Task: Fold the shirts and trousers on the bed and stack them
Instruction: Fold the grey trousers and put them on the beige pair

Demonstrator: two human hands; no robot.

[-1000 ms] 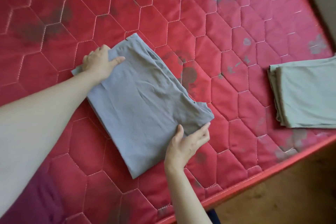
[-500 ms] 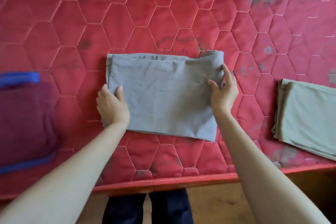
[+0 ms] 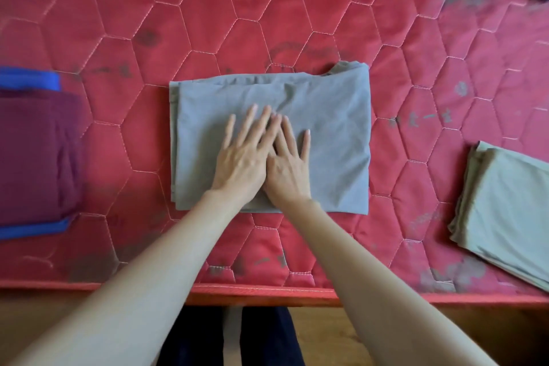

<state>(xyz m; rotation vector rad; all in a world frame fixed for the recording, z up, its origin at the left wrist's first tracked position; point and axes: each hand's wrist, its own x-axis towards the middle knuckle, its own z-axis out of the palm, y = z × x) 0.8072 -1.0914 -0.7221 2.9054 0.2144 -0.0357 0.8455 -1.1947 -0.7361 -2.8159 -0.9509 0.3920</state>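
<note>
I see both hands flat, fingers straight, pressing the folded grey garment [image 3: 326, 116] mid-bed [image 3: 208, 24]; left hand [image 3: 242, 157] overlaps right hand [image 3: 289, 169]; a folded green garment [image 3: 505, 205] lies well apart.

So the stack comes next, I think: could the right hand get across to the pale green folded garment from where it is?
Probably yes. The right hand lies flat on the grey folded garment, and only bare red quilted mattress separates it from the pale green folded garment.
</note>
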